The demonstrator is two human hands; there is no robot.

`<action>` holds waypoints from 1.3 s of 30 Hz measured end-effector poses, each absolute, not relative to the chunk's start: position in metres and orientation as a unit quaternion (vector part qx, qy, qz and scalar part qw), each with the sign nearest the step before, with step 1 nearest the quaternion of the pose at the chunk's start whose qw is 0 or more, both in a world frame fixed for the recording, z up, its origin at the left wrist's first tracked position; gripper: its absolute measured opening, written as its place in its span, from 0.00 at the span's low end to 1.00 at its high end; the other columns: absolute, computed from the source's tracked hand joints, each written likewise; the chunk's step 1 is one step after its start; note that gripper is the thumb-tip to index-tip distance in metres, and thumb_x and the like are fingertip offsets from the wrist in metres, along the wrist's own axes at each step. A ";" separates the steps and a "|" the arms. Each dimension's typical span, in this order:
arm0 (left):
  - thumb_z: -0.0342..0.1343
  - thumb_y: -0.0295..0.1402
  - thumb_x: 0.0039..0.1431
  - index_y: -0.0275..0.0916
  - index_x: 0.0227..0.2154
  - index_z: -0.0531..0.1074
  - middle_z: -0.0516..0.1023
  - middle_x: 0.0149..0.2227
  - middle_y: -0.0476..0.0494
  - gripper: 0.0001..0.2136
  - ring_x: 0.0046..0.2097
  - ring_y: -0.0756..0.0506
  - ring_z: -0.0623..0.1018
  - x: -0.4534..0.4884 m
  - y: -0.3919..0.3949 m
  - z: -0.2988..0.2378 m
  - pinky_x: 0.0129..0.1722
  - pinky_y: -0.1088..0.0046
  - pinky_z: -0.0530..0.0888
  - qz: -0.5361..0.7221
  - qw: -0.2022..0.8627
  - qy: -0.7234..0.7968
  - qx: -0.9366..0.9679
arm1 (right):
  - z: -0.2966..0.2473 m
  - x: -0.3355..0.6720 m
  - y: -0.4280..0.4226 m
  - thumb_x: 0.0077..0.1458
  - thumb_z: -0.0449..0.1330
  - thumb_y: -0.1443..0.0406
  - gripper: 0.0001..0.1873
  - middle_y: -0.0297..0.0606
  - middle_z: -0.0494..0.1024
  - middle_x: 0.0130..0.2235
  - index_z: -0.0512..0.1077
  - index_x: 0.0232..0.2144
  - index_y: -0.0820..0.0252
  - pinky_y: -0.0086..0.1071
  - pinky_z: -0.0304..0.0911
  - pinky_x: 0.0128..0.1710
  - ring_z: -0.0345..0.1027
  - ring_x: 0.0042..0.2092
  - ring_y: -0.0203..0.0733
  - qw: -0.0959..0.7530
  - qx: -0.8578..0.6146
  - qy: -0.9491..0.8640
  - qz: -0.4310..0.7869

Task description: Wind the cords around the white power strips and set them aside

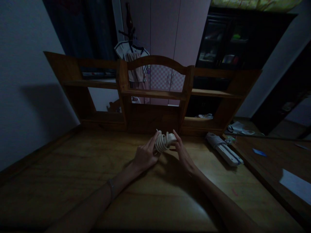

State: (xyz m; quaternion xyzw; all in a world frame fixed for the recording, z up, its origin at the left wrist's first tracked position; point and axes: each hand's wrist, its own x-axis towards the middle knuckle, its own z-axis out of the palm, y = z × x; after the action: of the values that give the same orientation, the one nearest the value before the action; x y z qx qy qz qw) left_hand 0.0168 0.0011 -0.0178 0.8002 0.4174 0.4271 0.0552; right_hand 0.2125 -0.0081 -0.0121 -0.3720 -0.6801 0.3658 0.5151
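Observation:
A white power cord (160, 144) is wound in several loops round a white block (171, 139), whose exact kind is too dim to make out. My left hand (147, 153) is closed on the left side of the bundle, fingers partly hidden behind the loops. At the bundle's right end, my right hand (183, 155) has the block between its thumb and fingers, with the fingers rather straight. Both hands are over the middle of the wooden desk (116, 207).
To the right lies a long white power strip (227, 153) with its grey cord wrapped round one end. A wooden shelf unit (155, 94) stands along the desk's back. On the lower surface at right are a blue card (259, 152) and white paper (296, 184).

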 end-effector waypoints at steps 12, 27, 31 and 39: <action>0.65 0.34 0.46 0.47 0.60 0.56 0.71 0.54 0.42 0.37 0.47 0.42 0.76 0.033 -0.006 -0.017 0.45 0.68 0.73 0.547 0.604 0.315 0.486 | -0.014 0.227 -0.003 0.64 0.48 0.55 0.27 0.38 0.58 0.61 0.51 0.63 0.49 0.43 0.47 0.61 0.52 0.61 0.47 0.477 -0.418 -0.755 0.167; 0.62 0.43 0.51 0.40 0.53 0.66 0.76 0.47 0.38 0.27 0.42 0.44 0.78 0.046 -0.011 -0.036 0.41 0.72 0.73 0.500 0.680 0.285 0.455 | -0.027 0.224 -0.001 0.64 0.46 0.53 0.18 0.42 0.73 0.44 0.68 0.46 0.55 0.39 0.58 0.48 0.65 0.46 0.48 0.422 -0.444 -0.776 0.155; 0.60 0.44 0.54 0.41 0.52 0.66 0.78 0.44 0.41 0.24 0.37 0.45 0.79 0.047 -0.007 -0.038 0.37 0.72 0.74 0.502 0.694 0.291 0.426 | -0.028 0.222 -0.003 0.63 0.47 0.52 0.18 0.41 0.75 0.40 0.68 0.44 0.55 0.37 0.60 0.42 0.68 0.41 0.48 0.420 -0.462 -0.765 0.159; 0.62 0.39 0.52 0.39 0.53 0.65 0.76 0.46 0.38 0.26 0.38 0.45 0.79 0.047 0.004 -0.043 0.37 0.72 0.74 0.479 0.716 0.281 0.422 | -0.030 0.221 -0.001 0.61 0.50 0.49 0.20 0.37 0.77 0.31 0.69 0.43 0.56 0.34 0.61 0.32 0.70 0.31 0.45 0.428 -0.493 -0.721 0.229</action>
State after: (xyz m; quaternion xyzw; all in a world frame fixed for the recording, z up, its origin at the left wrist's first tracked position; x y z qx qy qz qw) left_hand 0.0468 0.0039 -0.0425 0.4222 0.2807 0.4795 0.7162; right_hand 0.2209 -0.0008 -0.0304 -0.4935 -0.7215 0.2290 0.4283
